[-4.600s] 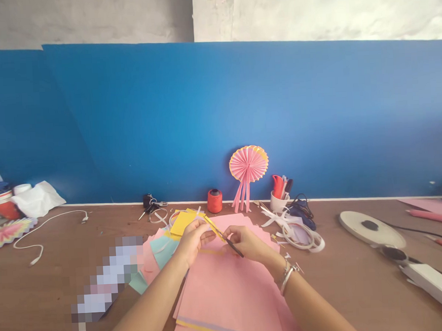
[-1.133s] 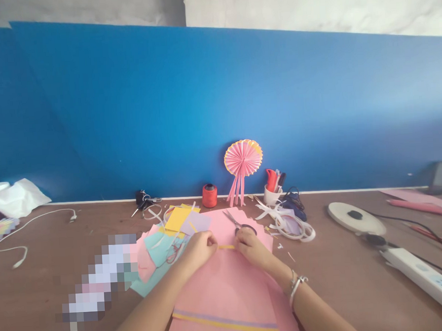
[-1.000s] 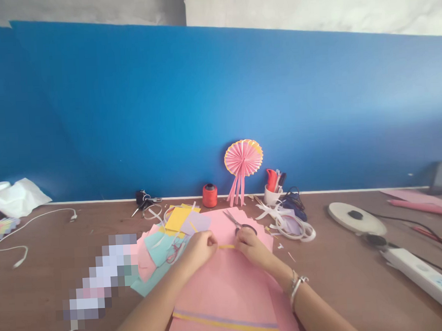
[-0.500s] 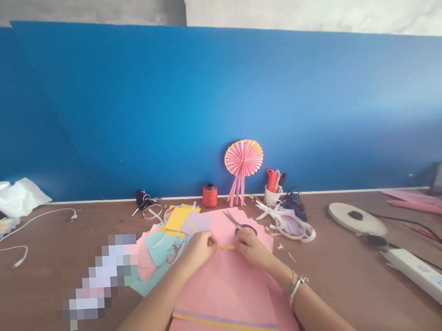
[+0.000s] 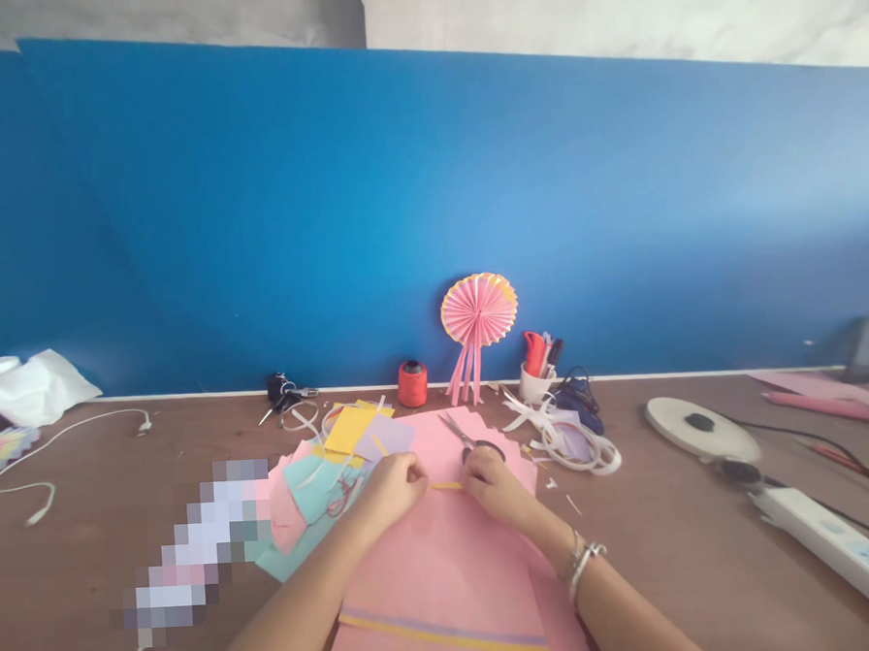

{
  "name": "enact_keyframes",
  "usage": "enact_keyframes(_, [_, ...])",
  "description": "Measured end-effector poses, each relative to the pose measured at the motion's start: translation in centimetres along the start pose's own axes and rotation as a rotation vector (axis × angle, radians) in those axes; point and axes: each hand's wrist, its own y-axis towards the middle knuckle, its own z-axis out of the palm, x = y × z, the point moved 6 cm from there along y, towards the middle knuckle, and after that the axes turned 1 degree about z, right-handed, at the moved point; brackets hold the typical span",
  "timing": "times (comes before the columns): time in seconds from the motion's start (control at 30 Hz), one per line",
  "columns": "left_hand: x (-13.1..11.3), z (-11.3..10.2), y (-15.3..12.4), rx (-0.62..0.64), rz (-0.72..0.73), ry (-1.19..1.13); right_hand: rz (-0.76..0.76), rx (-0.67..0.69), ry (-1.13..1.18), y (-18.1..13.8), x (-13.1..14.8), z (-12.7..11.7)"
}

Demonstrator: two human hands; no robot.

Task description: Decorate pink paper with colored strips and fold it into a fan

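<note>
- Left hand (image 5: 397, 485): lay left of centre in the lower half of the frame, fingers curled at the left end of a narrow yellow strip (image 5: 446, 485); the fingertips were partly hidden, so whether they pinched it could not be told.
- Right hand (image 5: 490, 480): faced it from the right, fingers bent at the strip's other end; its grip likewise could not be told. A silver bracelet (image 5: 577, 580) circled the wrist.
- Yellow strip: ran nearly level between the hands, over the pink paper sheets (image 5: 447, 558) stacked at lower centre.
- Scissors (image 5: 454, 428): rested on pink paper just above the right hand in the frame, blades directed to the upper left, dark handle loops nearest the fingers.
- Loose papers, left of centre: yellow paper (image 5: 351, 432), lilac paper (image 5: 384, 441) and teal paper (image 5: 309, 507) overlapped on the brown worktop (image 5: 637, 567).
- Background, centre: a pleated pink rosette (image 5: 478, 311) with hanging streamers stood before a blue partition (image 5: 253, 199), between a red thread spool (image 5: 412, 387) and a white cup (image 5: 536, 388) of tools.
- Lower right: a white power strip (image 5: 831, 543) lay slantwise.
</note>
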Motion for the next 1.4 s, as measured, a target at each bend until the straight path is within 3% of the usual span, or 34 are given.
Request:
enact_keyframes(0.87, [-0.09,-0.10,-0.01,0.001,-0.013,0.026,-0.011,-0.007,-0.018,-0.05,-0.10,0.08])
enact_keyframes(1.4, [0.24,0.31,0.16,-0.004,-0.001,0.026,0.019,0.040,0.098,0.25,0.25,-0.27])
